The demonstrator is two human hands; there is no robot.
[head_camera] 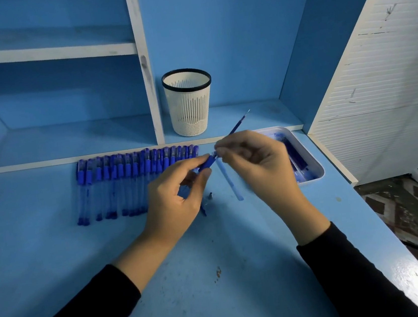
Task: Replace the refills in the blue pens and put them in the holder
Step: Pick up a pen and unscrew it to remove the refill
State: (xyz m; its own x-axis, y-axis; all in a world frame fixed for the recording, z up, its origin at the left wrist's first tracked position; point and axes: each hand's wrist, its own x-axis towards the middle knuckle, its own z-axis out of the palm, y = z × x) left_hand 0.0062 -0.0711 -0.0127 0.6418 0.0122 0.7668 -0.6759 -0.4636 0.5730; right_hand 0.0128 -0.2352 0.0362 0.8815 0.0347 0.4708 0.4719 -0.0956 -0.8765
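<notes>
Just in front of the holder, a blue pen is pinched in the grip of the left hand, and its refill is pinched by the right hand. The refill is judged light, thin and easily bent, so it is best held close to the barrel mouth.

Left hand hides most of its pen and the pen row's right end; right hand covers the tray's left side; contents blurred.
</notes>
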